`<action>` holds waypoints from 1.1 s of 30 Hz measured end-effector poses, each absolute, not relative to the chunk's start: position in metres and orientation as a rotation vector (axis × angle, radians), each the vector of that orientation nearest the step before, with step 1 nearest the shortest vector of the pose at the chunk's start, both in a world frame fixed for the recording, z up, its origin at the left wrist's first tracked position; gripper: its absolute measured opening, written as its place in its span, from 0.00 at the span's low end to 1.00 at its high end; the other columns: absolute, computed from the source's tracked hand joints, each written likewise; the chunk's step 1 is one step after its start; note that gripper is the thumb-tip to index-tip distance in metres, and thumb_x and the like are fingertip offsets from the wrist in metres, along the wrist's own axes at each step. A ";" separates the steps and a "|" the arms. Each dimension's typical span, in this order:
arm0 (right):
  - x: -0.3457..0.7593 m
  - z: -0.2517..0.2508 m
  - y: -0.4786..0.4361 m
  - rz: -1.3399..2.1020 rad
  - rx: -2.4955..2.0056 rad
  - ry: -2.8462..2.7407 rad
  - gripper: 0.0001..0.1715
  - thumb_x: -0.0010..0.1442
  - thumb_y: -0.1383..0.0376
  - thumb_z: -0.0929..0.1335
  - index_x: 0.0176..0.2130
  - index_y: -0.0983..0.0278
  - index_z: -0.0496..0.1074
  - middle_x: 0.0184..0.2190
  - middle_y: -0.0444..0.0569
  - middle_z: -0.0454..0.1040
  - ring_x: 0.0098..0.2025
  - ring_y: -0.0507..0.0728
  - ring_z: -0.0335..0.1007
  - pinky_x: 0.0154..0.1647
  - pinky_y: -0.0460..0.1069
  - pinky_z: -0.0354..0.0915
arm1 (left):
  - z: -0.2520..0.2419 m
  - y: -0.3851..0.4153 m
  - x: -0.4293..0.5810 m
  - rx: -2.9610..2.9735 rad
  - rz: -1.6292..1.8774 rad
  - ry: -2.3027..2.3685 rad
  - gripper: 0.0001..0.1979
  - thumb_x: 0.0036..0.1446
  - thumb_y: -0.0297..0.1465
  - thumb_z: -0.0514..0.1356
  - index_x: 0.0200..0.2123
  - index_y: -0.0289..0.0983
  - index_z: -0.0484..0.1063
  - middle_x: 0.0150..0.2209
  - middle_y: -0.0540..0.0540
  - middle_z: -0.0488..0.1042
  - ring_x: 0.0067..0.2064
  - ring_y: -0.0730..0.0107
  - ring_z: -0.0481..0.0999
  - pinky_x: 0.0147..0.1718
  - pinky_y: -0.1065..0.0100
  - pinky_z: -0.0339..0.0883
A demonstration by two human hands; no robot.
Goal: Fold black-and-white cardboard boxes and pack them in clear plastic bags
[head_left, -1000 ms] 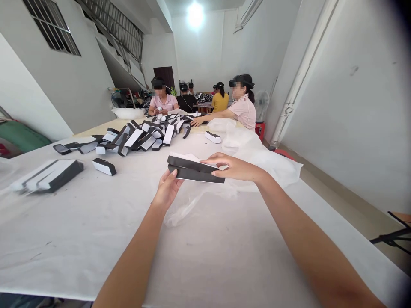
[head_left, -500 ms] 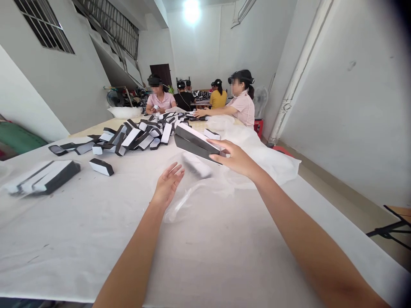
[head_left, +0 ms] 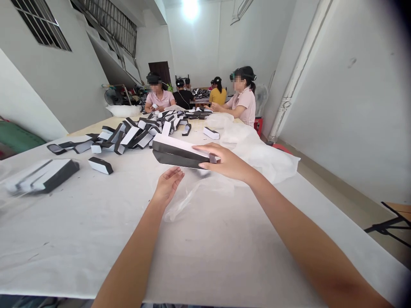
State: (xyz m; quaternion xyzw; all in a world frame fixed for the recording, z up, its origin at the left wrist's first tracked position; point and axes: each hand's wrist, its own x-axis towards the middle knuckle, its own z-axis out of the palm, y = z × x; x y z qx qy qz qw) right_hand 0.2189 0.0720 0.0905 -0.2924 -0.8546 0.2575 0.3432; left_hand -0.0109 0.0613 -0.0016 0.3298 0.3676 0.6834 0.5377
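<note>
My right hand [head_left: 226, 161] grips a pair of black foam strips with white faces [head_left: 178, 153] by their right end, and they splay slightly apart. My left hand [head_left: 168, 185] is open with its fingers spread, just below the strips' lower edge and apparently not touching them. Under both hands lies a crumpled sheet of clear plastic film [head_left: 199, 192]. A single black-and-white foam block [head_left: 211, 133] sits beyond the strips, and another [head_left: 100, 165] sits to the left.
A heap of similar foam blocks [head_left: 138, 134] covers the far table, with a stacked group [head_left: 43, 175] at left. White cloth [head_left: 96, 239] covers the table. Seated co-workers [head_left: 244, 102] [head_left: 159, 96] work at the far side, and more people sit beyond.
My left hand has let go of the strips and stays open near them. My right hand has swung them lower and flatter, and the view has tilted slightly.
</note>
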 end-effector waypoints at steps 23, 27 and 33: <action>0.167 0.033 0.081 1.243 -0.729 -1.723 0.30 0.61 0.58 0.66 0.62 0.52 0.60 0.63 0.48 0.58 0.49 0.57 0.70 0.45 0.52 0.71 | 0.005 0.054 -0.008 0.947 1.614 0.840 0.10 0.46 0.35 0.69 0.30 0.35 0.77 0.37 0.46 0.78 0.41 0.67 0.78 0.45 0.66 0.69; 0.162 0.028 0.079 1.112 -0.732 -1.622 0.31 0.61 0.60 0.65 0.62 0.50 0.58 0.61 0.49 0.59 0.50 0.57 0.69 0.43 0.51 0.70 | 0.001 0.054 -0.009 0.911 1.601 0.985 0.15 0.41 0.37 0.73 0.25 0.33 0.75 0.38 0.41 0.79 0.40 0.62 0.80 0.48 0.60 0.69; 0.154 0.024 0.064 0.822 -0.703 -1.628 0.34 0.61 0.60 0.66 0.64 0.50 0.55 0.59 0.50 0.59 0.53 0.58 0.64 0.46 0.51 0.71 | -0.002 0.054 -0.009 0.890 1.654 0.933 0.23 0.51 0.50 0.64 0.29 0.33 0.75 0.42 0.37 0.79 0.47 0.53 0.79 0.52 0.52 0.67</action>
